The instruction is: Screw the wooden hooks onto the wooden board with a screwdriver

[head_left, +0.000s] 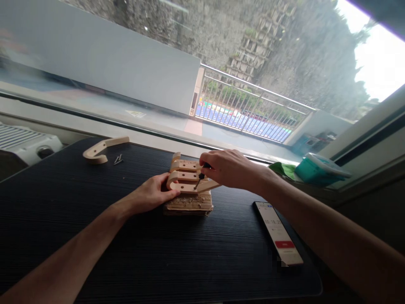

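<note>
My right hand [218, 166] is closed around the dark handle of a screwdriver [199, 182]. Its tip meets a hole or screw head near the right end of the nearest wooden hook [187, 188]. Several such curved, pale hooks lie side by side on a rough wooden block [190, 207], which has crumbs on its near part. With thumb and fingers, my left hand [158, 190] grips the curled left end of the nearest hook against the block. Some of its fingers are hidden behind the hook.
On the dark table [133, 253], a loose wooden hook [101, 150] lies at the far left, beside several screws [118, 159]. A phone [278, 232] showing a timer rests at right, under my forearm. A teal container [319, 169] and green cloth [282, 169] sit by the window.
</note>
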